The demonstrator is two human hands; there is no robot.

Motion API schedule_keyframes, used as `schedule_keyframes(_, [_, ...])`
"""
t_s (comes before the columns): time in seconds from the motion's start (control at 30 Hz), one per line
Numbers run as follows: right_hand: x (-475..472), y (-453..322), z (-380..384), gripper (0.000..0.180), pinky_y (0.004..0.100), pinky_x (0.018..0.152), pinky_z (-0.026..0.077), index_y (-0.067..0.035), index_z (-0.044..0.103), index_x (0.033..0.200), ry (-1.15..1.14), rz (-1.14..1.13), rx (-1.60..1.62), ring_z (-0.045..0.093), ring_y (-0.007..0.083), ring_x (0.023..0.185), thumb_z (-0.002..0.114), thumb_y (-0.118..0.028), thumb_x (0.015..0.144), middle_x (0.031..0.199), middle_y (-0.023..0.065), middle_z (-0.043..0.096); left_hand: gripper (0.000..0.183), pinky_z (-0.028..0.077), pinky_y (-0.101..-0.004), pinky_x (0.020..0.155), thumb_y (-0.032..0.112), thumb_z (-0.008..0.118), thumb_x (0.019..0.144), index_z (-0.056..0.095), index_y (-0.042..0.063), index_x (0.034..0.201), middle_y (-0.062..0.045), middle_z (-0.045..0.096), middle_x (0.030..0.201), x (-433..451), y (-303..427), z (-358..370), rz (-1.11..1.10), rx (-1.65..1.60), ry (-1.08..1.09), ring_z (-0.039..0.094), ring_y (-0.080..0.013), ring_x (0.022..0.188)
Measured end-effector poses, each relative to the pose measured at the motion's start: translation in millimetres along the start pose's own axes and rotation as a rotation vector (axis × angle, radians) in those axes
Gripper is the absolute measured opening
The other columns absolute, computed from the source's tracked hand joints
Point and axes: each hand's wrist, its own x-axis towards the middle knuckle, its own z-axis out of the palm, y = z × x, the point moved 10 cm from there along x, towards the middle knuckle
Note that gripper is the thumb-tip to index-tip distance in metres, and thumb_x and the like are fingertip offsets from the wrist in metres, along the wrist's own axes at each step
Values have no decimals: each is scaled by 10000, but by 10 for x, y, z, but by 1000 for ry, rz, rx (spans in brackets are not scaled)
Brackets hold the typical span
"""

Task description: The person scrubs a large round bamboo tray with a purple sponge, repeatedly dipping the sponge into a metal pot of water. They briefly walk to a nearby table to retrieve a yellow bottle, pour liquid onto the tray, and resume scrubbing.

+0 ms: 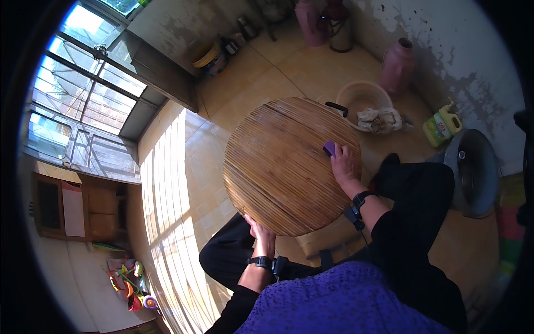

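Observation:
A round wooden slatted lid or board [288,167] with dark gaps and streaks lies before me over my lap, a black handle [336,108] showing past its far right edge. My right hand [344,163] rests on its right side and grips a purple brush [329,148], whose dark underside is against the wood. At the near left rim, my left hand [259,230] holds the board, thumb at the edge and the other fingers hidden beneath.
Beyond the board stand a plastic basin [363,94] with a crumpled plastic bag [377,120], a pink thermos [398,67] and a yellow-green detergent jug [442,124]. A large grey metal pot [477,173] is beside my right knee. A bucket [210,58] stands by the far wall.

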Motion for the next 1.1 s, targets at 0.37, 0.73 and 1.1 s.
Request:
schedule_keyframes(0.37, [-614, -851, 471, 467, 364, 810, 461, -83, 527, 1198, -127, -544, -92, 545, 252, 953, 667, -184, 765, 987, 94, 553, 544, 536, -355, 796, 516, 401, 976, 525, 43, 1215, -118, 624, 1099, -238, -235, -371, -4, 469, 304, 627, -236, 909])
schedule_keyframes(0.73, [-387, -745, 374, 562, 395, 807, 471, -88, 498, 1251, -197, -522, -138, 543, 272, 960, 717, -204, 747, 967, 102, 514, 344, 536, -419, 741, 246, 436, 865, 624, -32, 941, -171, 651, 926, -52, -165, -231, -62, 222, 325, 649, -295, 831])
schedule_keyframes(1.1, [373, 458, -32, 459, 386, 864, 444, -136, 519, 1242, -69, -156, -172, 522, 271, 1011, 662, -216, 814, 1015, 96, 525, 395, 512, -398, 705, 131, 602, 761, 569, -128, 1057, -256, 643, 947, 791, 856, 550, 156, 1020, 358, 631, -313, 767])
